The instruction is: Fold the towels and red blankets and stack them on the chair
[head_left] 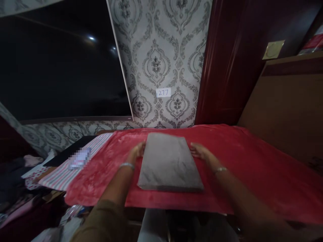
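Observation:
A grey, flat, rectangular folded cloth [169,161] with faint creases lies in front of me on the red blanket [252,161]. My left hand [139,149] is at the cloth's left edge, its fingers pointing inward and seeming to touch the side. Across from it, my right hand [200,150] is by the right edge, fingers stretched toward the cloth and slightly apart. Whether the right fingertips touch the cloth is hard to tell. Each wrist wears a band or bracelet. Slight blur softens both hands.
To the left lie a striped cloth [60,176] and a blurred-out pale object [80,158]. A large dark screen [63,67] hangs above them. A cardboard box [285,111] stands at the right. A "277" label [163,92] is on the patterned wall. Clutter fills the lower left.

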A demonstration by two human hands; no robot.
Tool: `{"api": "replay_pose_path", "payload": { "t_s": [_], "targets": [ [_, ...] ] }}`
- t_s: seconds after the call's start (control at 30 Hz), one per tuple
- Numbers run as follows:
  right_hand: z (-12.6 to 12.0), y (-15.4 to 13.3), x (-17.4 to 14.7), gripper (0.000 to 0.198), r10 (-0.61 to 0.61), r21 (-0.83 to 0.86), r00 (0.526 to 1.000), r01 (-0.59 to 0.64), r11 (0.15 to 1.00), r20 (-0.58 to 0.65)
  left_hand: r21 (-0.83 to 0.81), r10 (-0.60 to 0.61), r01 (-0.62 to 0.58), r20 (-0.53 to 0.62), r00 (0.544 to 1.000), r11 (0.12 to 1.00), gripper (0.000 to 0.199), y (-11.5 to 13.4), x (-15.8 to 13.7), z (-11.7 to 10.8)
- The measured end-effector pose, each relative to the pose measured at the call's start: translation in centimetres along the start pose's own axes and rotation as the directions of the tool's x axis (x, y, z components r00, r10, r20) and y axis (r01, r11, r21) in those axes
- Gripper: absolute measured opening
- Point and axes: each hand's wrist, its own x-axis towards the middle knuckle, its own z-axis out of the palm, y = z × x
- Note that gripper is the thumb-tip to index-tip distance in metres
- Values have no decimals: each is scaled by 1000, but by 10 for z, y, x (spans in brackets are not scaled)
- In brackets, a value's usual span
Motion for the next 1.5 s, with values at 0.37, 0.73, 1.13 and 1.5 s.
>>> {"api": "replay_pose_path", "payload": {
  "t_s": [0.37,0.73,1.13,1.5],
  "targets": [
    [-39,83,-27,41,30,-128,989,-12,992,144,-156,-121,139,116,986,978,42,-86,-43,-32],
    [-35,93,-75,79,-146,-243,964,200,949,222,-99,34,-30,44,998,995,79,-98,-97,-9],
    [-49,114,-84,71,-178,-309,963,236,922,204,-159,-21,17,-21,1000,987,73,-118,-116,-23],
    [-18,111,-125,49,-475,-706,703,676,214,529,97,207,-198,-101,973,975,68,-135,-168,-23]
  ]
}}
